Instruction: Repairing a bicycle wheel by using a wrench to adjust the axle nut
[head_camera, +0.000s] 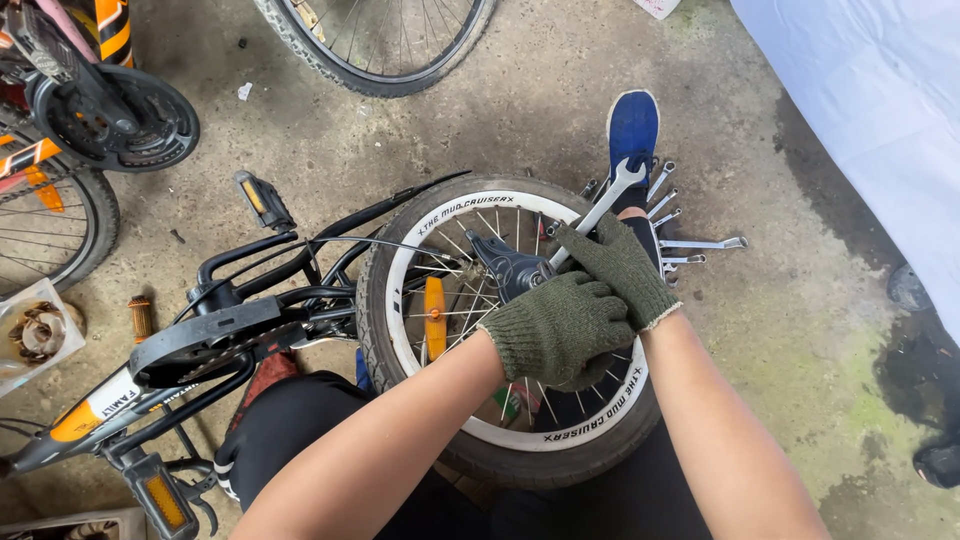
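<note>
A small bicycle lies on its side on the concrete floor, its rear wheel (400, 240) with a white rim and black tyre in front of me. Both my hands wear green knit gloves. My right hand (622, 265) grips the shaft of a silver open-ended spanner (612, 195) whose lower end sits at the wheel's hub (505, 268). My left hand (555, 325) is closed over the hub area beside it; what it holds is hidden. An orange reflector (434, 318) is fixed in the spokes.
Several loose spanners (690, 245) lie on the floor beyond the wheel, by my blue shoe (633, 125). Another bicycle's crank and chainring (120, 115) stand at top left, a second wheel (385, 45) at top. A white sheet (880, 110) covers the right side.
</note>
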